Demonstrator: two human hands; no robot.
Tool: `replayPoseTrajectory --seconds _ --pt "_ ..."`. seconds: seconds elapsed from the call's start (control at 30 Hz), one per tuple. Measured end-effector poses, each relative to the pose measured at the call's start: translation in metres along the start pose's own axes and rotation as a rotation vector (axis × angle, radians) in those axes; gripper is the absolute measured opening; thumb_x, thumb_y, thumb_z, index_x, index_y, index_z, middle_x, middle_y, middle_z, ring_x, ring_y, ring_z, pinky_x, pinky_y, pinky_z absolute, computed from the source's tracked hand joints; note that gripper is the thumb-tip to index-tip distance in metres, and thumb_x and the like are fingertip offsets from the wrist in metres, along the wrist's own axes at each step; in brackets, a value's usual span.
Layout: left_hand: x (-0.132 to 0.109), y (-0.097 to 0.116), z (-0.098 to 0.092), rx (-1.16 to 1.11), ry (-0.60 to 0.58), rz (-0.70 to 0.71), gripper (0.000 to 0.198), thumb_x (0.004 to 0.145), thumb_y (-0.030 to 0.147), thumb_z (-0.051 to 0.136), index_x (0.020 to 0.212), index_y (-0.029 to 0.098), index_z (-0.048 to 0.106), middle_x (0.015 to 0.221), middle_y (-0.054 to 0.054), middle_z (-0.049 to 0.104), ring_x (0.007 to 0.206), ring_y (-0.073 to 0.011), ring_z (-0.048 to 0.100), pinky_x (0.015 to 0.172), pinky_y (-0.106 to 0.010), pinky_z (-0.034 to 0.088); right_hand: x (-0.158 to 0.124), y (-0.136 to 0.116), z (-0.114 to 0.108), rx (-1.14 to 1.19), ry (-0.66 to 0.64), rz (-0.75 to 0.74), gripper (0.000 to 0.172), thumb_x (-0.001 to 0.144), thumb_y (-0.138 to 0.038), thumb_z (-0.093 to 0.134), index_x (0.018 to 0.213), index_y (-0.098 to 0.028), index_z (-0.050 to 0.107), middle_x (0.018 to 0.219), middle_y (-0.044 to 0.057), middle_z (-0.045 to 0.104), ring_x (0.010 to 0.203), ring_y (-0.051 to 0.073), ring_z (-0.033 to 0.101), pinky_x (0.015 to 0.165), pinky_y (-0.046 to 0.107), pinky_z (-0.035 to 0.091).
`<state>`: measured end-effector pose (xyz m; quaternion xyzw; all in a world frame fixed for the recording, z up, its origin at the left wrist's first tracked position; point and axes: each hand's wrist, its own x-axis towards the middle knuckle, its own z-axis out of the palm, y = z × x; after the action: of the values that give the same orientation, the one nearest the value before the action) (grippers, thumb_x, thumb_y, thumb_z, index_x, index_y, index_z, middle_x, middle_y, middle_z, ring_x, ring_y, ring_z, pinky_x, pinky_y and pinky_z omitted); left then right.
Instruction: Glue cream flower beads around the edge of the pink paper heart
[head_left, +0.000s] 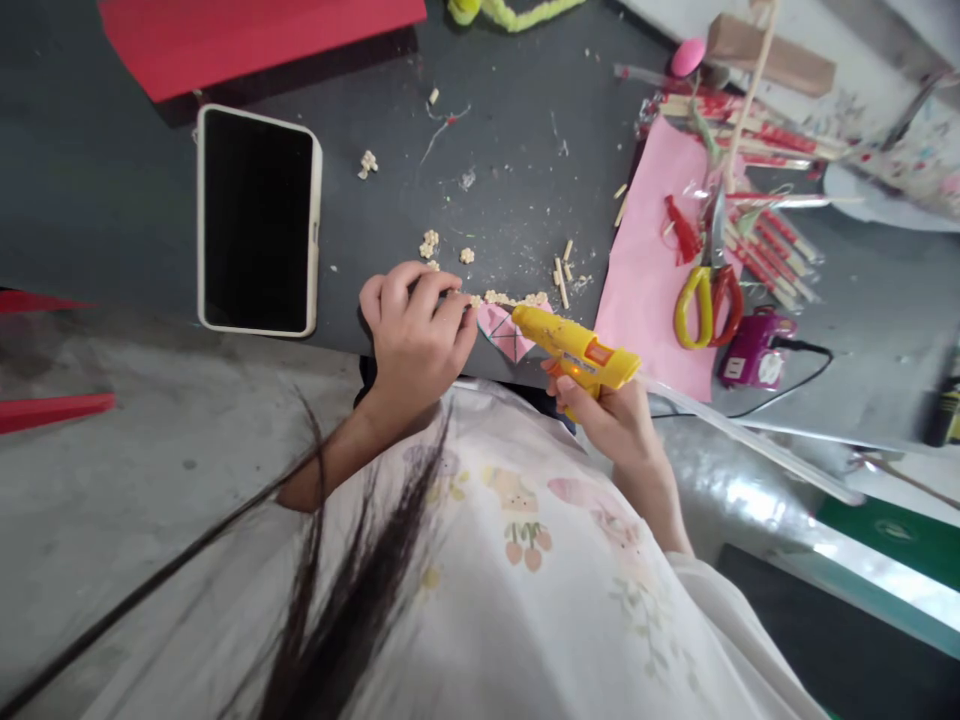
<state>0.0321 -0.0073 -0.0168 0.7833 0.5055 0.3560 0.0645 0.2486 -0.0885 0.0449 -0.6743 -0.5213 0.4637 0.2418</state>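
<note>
My right hand (611, 415) is wrapped round the grip of a yellow glue gun (574, 350), whose nozzle points left at a small pink folded paper piece (501, 328) at the near edge of the dark table (112, 190). A clear glue stick (750, 440) trails from the gun's back. My left hand (416, 330) rests curled on the table edge, fingertips pinched at the pink piece's left side beside a row of tiny cream flowers (514, 298). Whether the fingers grip the piece is hard to tell.
A white-framed tablet (257, 220) lies left of my hands, red paper (247, 35) behind it. A pink sheet (652, 260), yellow-and-red scissors (709, 300), a purple plug adapter (754, 352) and wrapped sticks (765, 200) lie to the right. Loose flower bits (429, 243) and wood scraps dot the table.
</note>
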Motion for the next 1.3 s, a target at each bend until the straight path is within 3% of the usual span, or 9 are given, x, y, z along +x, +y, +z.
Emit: replayPoseTrajectory --seconds 0.47,0.7,0.97,1.17,1.3 --pt "0.003 0.002 0.002 0.003 -0.085 -0.027 0.011 0.094 0.030 0.054 0.091 0.033 0.064 0.107 0.004 0.072 0.111 -0.0227 0.056 0.098 -0.047 0.033 0.001 0.005 0.000 0.022 0.000 0.041 0.020 0.090 -0.038 0.060 0.096 -0.022 0.069 0.082 0.003 0.068 0.068 0.016 0.061 0.066 0.033 0.054" --pt "0.000 -0.001 -0.001 -0.107 -0.139 -0.086 0.012 0.096 0.038 0.054 0.096 0.034 0.065 0.109 0.004 0.071 0.115 -0.0231 0.052 0.103 -0.050 0.028 0.001 0.011 0.002 0.112 -0.015 0.096 0.031 0.090 -0.049 0.060 0.101 -0.022 0.069 0.082 0.003 0.067 0.062 0.014 0.058 0.055 0.030 0.050" --pt "0.000 0.001 -0.014 -0.168 -0.059 -0.145 0.013 0.091 0.043 0.060 0.092 0.035 0.070 0.097 0.005 0.073 0.106 -0.0197 0.058 0.101 -0.041 0.042 0.003 0.002 0.000 0.393 -0.059 0.085 0.038 0.084 -0.061 0.062 0.089 -0.024 0.065 0.066 0.001 0.059 0.052 0.013 0.051 0.046 0.029 0.044" --pt "0.000 0.003 -0.017 -0.220 -0.050 -0.185 0.023 0.094 0.048 0.056 0.090 0.031 0.071 0.094 -0.001 0.071 0.108 -0.0236 0.057 0.100 -0.047 0.044 0.001 0.002 -0.001 0.481 -0.121 0.125 0.039 0.081 -0.063 0.063 0.087 -0.025 0.065 0.068 0.002 0.062 0.052 0.014 0.050 0.045 0.030 0.043" --pt "0.001 0.005 -0.018 -0.253 0.004 -0.154 0.022 0.094 0.045 0.058 0.088 0.029 0.071 0.093 0.001 0.072 0.103 -0.0205 0.059 0.097 -0.046 0.048 0.000 0.003 -0.001 0.507 -0.138 0.110 0.036 0.081 -0.061 0.063 0.085 -0.025 0.064 0.067 0.001 0.061 0.051 0.014 0.050 0.043 0.029 0.043"
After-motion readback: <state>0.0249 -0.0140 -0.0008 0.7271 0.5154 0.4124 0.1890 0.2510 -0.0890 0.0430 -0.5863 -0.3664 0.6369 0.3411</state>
